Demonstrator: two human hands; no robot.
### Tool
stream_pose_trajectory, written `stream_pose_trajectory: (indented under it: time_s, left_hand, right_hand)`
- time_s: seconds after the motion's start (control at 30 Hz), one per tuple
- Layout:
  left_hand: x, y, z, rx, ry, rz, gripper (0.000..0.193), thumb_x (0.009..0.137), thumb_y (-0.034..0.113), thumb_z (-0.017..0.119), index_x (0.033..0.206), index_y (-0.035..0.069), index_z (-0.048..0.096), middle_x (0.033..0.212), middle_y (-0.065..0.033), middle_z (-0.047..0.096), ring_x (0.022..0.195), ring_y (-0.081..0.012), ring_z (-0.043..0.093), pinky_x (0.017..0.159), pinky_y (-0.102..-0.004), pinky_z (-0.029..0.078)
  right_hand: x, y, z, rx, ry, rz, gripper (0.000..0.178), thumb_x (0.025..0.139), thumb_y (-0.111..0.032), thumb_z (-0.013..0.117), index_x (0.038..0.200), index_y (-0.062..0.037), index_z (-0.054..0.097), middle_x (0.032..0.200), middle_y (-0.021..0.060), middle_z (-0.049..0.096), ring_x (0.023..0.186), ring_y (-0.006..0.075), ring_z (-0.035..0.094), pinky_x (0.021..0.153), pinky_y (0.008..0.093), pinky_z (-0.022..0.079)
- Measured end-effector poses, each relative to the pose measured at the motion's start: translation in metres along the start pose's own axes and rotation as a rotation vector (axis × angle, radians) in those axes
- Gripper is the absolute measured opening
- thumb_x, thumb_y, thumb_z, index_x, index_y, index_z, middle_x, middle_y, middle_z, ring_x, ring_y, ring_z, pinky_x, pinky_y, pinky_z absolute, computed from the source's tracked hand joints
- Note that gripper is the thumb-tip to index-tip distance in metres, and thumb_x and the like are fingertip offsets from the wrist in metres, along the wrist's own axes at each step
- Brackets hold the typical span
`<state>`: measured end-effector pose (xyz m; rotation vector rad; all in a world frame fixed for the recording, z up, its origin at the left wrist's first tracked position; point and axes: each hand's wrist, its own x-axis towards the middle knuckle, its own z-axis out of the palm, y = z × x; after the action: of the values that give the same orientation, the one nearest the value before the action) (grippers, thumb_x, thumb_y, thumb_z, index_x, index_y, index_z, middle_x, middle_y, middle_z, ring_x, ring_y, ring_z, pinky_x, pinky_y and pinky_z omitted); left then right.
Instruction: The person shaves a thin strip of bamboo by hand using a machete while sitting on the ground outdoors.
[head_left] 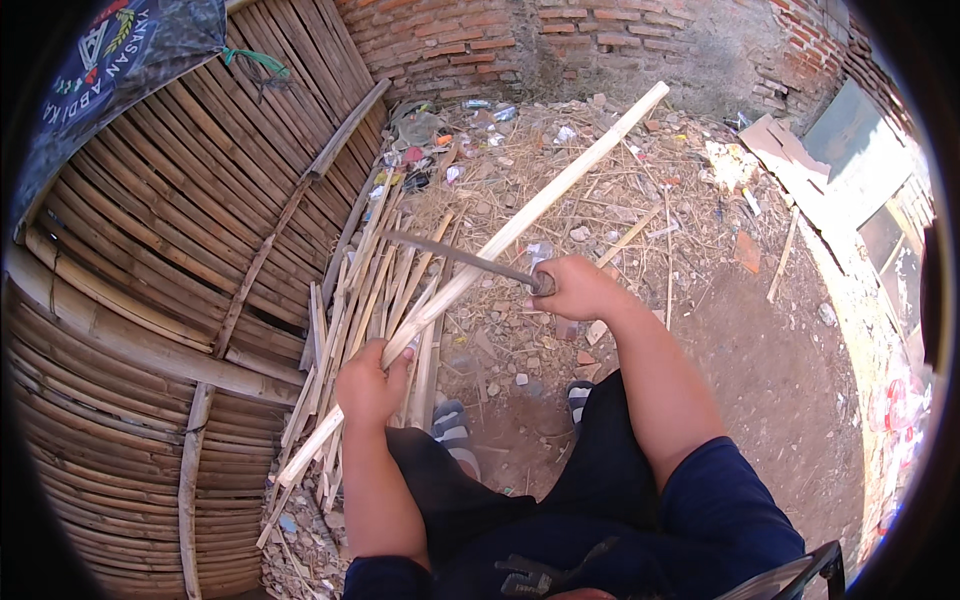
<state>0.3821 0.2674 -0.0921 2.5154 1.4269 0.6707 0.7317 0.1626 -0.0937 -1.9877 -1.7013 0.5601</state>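
Observation:
My left hand (370, 383) is wrapped round the lower part of a long pale wooden strip (565, 192), which slants up and away to the right. My right hand (580, 292) is closed on the short handle of a machete (430, 246). Its dark, narrow blade points left and crosses the strip at about mid-length; whether the edge bites into the wood is too small to tell. The strip's near end sticks out below my left hand, to the left of my knee.
Several loose wooden strips (355, 290) lie in a heap beside the bamboo wall (150, 200) on the left. Rubble and litter (480, 125) cover the ground toward the brick wall (450, 50). Leaning boards (850, 150) stand at the far right. My sandalled feet (455, 430) are below the strip.

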Motion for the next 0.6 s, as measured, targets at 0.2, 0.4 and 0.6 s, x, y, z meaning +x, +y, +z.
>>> stream_pose_trajectory:
  time_s: [0.2,0.4,0.6]
  left_hand:
    - [0.0,0.001,-0.004,0.014,0.112,0.049,0.031,0.087,0.034,0.081,0.096,0.006,0.072,0.082,-0.0206,0.072,0.077,-0.0437,0.07,0.068,-0.0505,0.054]
    - [0.004,0.0,0.009,0.038,0.182,0.091,0.032,0.085,0.035,0.082,0.097,0.007,0.073,0.084,-0.018,0.073,0.076,-0.0416,0.07,0.067,-0.0514,0.054]
    - [0.002,-0.015,0.009,0.046,0.275,0.118,0.028,0.087,0.031,0.082,0.098,0.007,0.072,0.09,-0.0179,0.074,0.078,-0.0428,0.07,0.067,-0.0513,0.054]
  right_hand:
    - [0.002,0.045,-0.016,0.325,0.399,0.378,0.052,0.085,-0.041,0.083,0.113,0.0023,0.072,0.098,0.0274,0.073,0.095,0.0411,0.073,0.086,0.049,0.056]
    - [-0.008,0.0,0.003,0.014,0.037,0.094,0.052,0.085,-0.041,0.083,0.115,-0.0001,0.072,0.098,0.0264,0.074,0.097,0.0431,0.072,0.086,0.0502,0.056]
    - [-0.006,0.004,-0.011,0.029,0.095,0.013,0.05,0.084,-0.04,0.085,0.112,-0.0006,0.072,0.093,0.0243,0.074,0.093,0.0413,0.073,0.082,0.0465,0.056]
